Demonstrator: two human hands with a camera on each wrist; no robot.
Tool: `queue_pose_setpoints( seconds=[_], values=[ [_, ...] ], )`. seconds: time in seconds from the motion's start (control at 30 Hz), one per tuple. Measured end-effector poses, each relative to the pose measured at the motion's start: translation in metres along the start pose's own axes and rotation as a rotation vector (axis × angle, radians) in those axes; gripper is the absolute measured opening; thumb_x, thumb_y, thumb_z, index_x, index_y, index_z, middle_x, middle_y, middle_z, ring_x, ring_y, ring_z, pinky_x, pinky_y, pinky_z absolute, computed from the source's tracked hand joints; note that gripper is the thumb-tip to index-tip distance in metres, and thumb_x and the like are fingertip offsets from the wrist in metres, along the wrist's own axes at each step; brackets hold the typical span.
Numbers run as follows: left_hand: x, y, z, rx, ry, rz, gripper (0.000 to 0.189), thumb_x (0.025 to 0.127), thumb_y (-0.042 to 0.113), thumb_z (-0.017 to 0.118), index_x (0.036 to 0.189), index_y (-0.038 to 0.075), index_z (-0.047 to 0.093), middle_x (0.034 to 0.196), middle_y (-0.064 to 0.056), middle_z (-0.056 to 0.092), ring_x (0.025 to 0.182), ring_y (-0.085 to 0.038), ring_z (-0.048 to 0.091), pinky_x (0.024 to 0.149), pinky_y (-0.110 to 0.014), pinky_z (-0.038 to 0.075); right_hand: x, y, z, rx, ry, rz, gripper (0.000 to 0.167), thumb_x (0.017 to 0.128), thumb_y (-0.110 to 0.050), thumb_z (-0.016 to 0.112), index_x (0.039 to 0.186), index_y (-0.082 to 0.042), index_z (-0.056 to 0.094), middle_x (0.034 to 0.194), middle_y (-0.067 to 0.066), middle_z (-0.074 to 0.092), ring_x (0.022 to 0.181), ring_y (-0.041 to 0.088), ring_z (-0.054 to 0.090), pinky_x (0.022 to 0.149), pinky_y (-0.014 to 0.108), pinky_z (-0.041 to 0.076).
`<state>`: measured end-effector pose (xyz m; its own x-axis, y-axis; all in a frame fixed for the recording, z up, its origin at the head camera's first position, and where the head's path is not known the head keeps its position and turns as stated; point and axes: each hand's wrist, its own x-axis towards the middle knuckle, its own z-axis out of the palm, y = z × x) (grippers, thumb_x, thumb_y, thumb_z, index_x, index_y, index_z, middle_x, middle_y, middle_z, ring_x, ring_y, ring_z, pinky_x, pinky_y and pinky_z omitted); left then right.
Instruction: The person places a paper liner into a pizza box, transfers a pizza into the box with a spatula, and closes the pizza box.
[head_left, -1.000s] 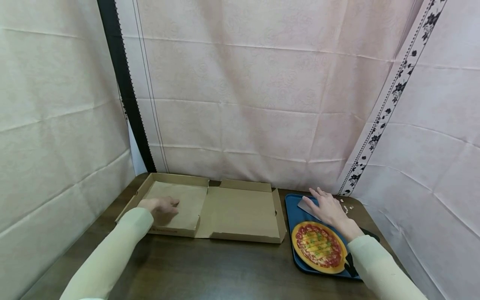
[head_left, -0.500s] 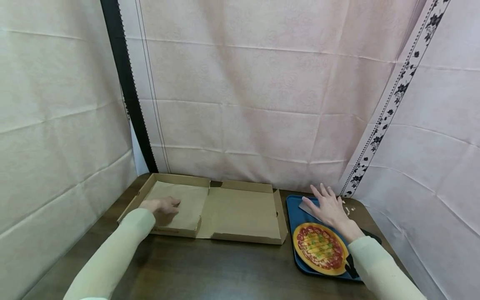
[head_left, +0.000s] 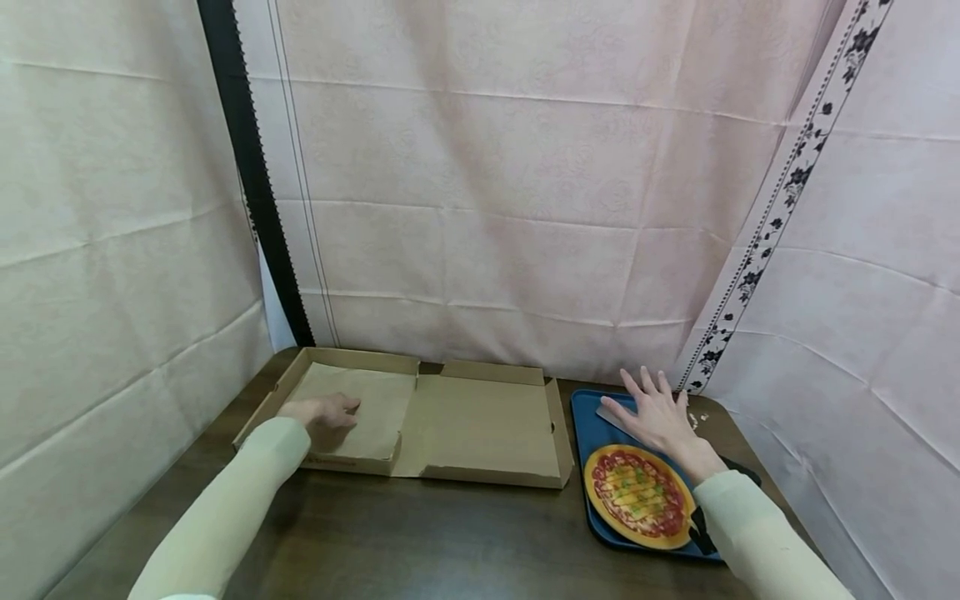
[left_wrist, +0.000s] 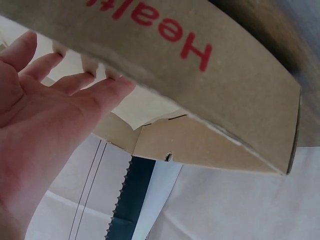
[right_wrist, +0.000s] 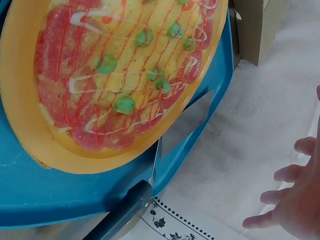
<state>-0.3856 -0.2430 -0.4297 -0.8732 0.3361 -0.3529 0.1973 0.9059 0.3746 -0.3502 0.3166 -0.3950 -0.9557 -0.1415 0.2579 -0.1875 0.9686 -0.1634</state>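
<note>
A cardboard pizza box [head_left: 487,425] lies unfolded on the table, its left half lined with a sheet of pale paper [head_left: 375,400]. My left hand [head_left: 322,411] reaches into that half. In the left wrist view its fingers are mostly extended, the fingertips at the paper. On a blue tray [head_left: 592,429] at the right lies a round pizza [head_left: 639,496] with a yellow crust and green bits. A pizza server [right_wrist: 187,125] with a dark handle lies across the tray's edge, its blade beside the pizza. My right hand [head_left: 660,421] hovers over the server, fingers spread, holding nothing.
Small whitish scraps [head_left: 697,419] lie on the table beyond my right hand. Fabric curtains [head_left: 480,208] hang around the back and both sides of the brown table [head_left: 420,542]. The box's right flap stands close to the tray's left edge.
My right hand's fingers have spread wider and lifted slightly. The left hand stays at the paper in the box, and the tray and pizza have not moved.
</note>
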Motion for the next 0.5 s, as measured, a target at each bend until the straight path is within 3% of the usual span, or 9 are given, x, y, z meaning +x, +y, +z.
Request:
queue_pose_setpoints(
  seconds=[0.3,0.5],
  values=[
    [0.0001,-0.0013,0.0021,0.001,0.004,0.015,0.056,0.101,0.014,0.046,0.146,-0.013,0.026,0.151,-0.034,0.026,0.14,-0.051,0.024,0.115,-0.058,0.024,-0.0004,0.0032,-0.0011,-0.002,-0.002,-0.002,0.082,0.092,-0.068,0.04,0.152,-0.013,0.029,0.155,0.031,0.021,0.141,0.056,0.014,0.1,0.081,0.008],
    [-0.0038,0.0014,0.0005,-0.047,-0.001,0.012,0.057,0.101,0.015,0.046,0.147,-0.011,0.024,0.153,-0.033,0.024,0.141,-0.05,0.024,0.114,-0.058,0.025,-0.001,0.0062,-0.0023,-0.021,0.004,-0.012,0.08,0.094,-0.066,0.039,0.152,-0.012,0.03,0.154,0.031,0.023,0.141,0.055,0.016,0.1,0.081,0.01]
  ],
)
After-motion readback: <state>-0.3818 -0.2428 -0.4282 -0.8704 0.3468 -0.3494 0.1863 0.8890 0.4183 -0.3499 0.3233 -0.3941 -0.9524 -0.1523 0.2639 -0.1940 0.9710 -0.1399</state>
